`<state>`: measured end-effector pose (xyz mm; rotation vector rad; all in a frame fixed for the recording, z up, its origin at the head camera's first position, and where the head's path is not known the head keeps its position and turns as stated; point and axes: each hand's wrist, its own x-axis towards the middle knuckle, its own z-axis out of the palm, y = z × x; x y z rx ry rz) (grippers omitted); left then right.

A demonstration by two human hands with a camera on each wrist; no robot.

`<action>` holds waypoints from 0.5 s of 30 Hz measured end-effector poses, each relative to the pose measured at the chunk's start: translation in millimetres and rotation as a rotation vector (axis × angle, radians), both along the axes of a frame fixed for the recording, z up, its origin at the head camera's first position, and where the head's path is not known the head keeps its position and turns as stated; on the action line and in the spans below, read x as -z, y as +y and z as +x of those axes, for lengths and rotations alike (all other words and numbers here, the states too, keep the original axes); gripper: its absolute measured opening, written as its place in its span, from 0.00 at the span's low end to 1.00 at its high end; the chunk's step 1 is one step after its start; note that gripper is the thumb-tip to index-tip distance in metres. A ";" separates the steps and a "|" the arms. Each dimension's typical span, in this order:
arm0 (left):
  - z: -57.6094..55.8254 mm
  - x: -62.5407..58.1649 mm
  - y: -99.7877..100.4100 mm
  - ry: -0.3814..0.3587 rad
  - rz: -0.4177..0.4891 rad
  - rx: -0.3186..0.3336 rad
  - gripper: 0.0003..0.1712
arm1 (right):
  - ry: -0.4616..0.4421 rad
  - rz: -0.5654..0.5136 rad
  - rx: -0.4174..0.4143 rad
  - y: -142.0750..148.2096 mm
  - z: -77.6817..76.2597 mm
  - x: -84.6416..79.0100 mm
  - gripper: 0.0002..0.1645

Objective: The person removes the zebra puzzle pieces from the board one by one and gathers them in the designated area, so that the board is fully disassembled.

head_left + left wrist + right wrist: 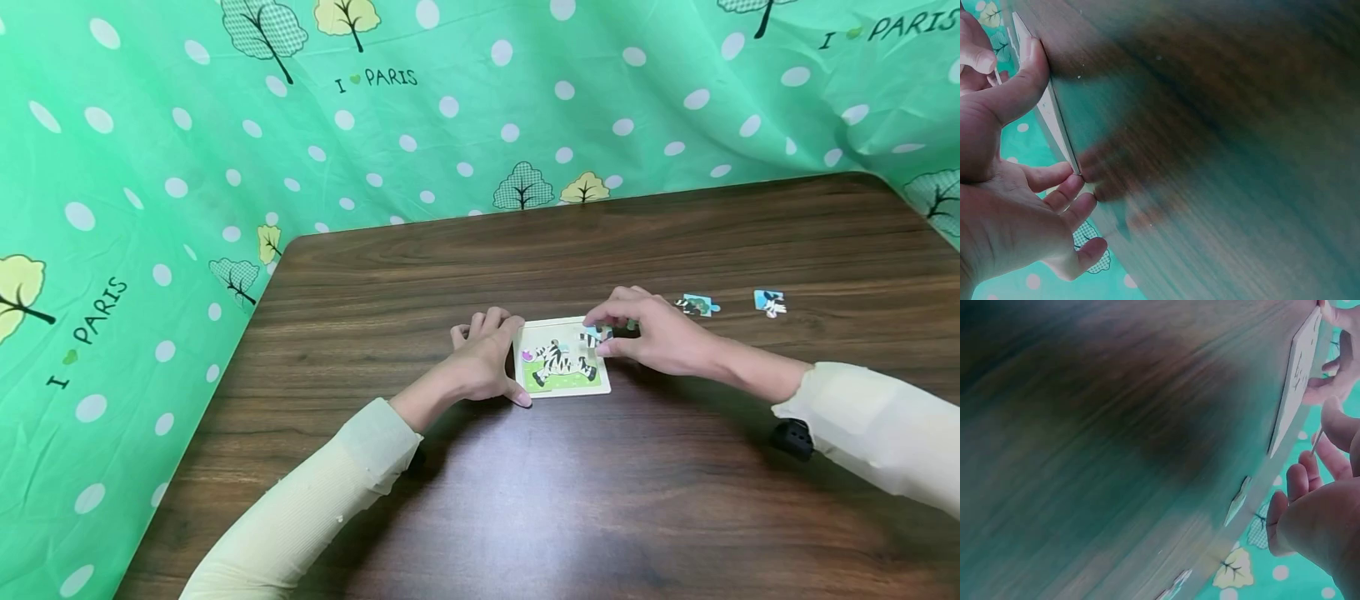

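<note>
Zebra puzzle at mid-desk, one piece in the fingers

From where I stand, the board (546, 333) lies flat just below the middle of the frame, its zebra picture partly filled in and a bare pale strip along the top. The right hand (654, 335) has a narrow grip on a piece (592, 337), pinched between thumb and fingers over the board's upper right part; I can't tell whether the two touch. The left hand (483, 358) has a wide grip across the board's left end, thumb at the lower left corner, fingers by the upper left one.

Both hands cover some of the board's edges. Right of centre, a loose piece (697, 306) lies just beyond the right hand, which stands between it and the board; a farther piece (770, 303) lies off to its right, well apart from the board. A scrap of green shows between the right fingers, too small to make out.

The brown wooden desk (375, 304) fills the lower frame. Spotted green cloth (465, 125) hangs across the top and down the left.
</note>
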<state>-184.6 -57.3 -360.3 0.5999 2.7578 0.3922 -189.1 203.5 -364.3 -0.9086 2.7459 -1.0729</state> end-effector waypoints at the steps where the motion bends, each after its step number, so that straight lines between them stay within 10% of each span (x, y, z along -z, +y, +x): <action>1: 0.1 -0.1 0.0 0.000 0.001 0.001 0.63 | 0.008 0.002 0.004 2.9 0.6 0.3 0.19; 15: 0.7 -0.3 0.0 -0.003 0.005 0.004 0.62 | 0.114 0.103 0.120 61.4 11.9 11.8 0.21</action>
